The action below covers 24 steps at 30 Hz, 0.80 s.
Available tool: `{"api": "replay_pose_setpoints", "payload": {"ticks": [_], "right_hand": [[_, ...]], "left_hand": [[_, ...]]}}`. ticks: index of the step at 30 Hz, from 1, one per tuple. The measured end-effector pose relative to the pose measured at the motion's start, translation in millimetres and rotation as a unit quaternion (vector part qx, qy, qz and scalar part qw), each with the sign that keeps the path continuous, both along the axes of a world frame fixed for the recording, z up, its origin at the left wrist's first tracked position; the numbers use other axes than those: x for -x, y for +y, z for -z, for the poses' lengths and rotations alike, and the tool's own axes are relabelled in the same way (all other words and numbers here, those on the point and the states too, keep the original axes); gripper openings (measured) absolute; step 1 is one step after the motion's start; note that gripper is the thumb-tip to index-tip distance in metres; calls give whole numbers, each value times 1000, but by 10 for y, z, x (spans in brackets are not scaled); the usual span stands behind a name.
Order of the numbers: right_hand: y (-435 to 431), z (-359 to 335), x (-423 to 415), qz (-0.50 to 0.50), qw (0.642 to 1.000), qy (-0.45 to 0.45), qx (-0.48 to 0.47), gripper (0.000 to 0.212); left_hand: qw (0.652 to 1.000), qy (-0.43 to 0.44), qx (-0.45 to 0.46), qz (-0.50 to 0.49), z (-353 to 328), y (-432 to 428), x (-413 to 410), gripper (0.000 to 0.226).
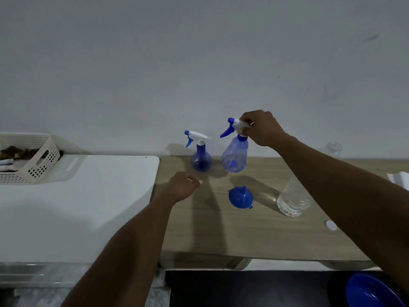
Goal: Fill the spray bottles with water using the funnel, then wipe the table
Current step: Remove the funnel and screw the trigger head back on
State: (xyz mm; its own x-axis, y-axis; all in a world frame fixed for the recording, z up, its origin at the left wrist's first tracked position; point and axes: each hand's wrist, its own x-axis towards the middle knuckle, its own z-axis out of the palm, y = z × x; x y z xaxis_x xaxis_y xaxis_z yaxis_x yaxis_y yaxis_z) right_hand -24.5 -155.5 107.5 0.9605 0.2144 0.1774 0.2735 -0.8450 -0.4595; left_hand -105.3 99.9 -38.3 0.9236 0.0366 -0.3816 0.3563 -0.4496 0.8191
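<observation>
plain grey wall behind, and in front of you a wooden table (254,235) butted against a white surface (88,196) on your left, where a cream perforated basket (42,160) sits at the far corner. your right hand (263,128) is closed around the white-and-blue trigger head (234,125) of the taller spray bottle (235,156), which leans a little; you cannot tell whether its base touches the wood or hangs just above it. just to its left the smaller spray bottle (201,160) stands upright near the wall, trigger head on. your left hand (182,186) hovers over the table's left part, back up and fingers curled under, and you cannot tell whether they hold anything. the blue funnel (240,197) lies on the wood between your arms, nearer you than the bottles. a clear water bottle (292,200) stands to its right, partly behind your right forearm, with a white cap (330,225) lying near it. a blue bowl (371,291) shows below the table's edge at bottom right.
</observation>
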Motion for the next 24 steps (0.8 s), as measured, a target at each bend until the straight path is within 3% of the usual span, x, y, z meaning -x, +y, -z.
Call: {"api": "replay_pose_setpoints", "payload": {"ticks": [4, 10, 19, 22, 24], "right_hand": [[-26, 294, -251, 17, 999, 32, 22, 14], [-74, 598, -524, 36, 998, 46, 25, 18], [-33, 723, -586, 24, 998, 65, 11, 35], [-63, 750, -478, 36, 999, 38, -8, 51], [-92, 752, -349, 59, 998, 0, -35, 50]], "left_hand": [[1000, 7, 3, 2, 88, -55, -94, 16], [1000, 20, -21, 10, 180, -73, -260, 37], [999, 21, -23, 25, 255, -225, -304, 22], [998, 17, -31, 43, 250, -317, -303, 28], [998, 11, -36, 54, 226, -399, -298, 31]]}}
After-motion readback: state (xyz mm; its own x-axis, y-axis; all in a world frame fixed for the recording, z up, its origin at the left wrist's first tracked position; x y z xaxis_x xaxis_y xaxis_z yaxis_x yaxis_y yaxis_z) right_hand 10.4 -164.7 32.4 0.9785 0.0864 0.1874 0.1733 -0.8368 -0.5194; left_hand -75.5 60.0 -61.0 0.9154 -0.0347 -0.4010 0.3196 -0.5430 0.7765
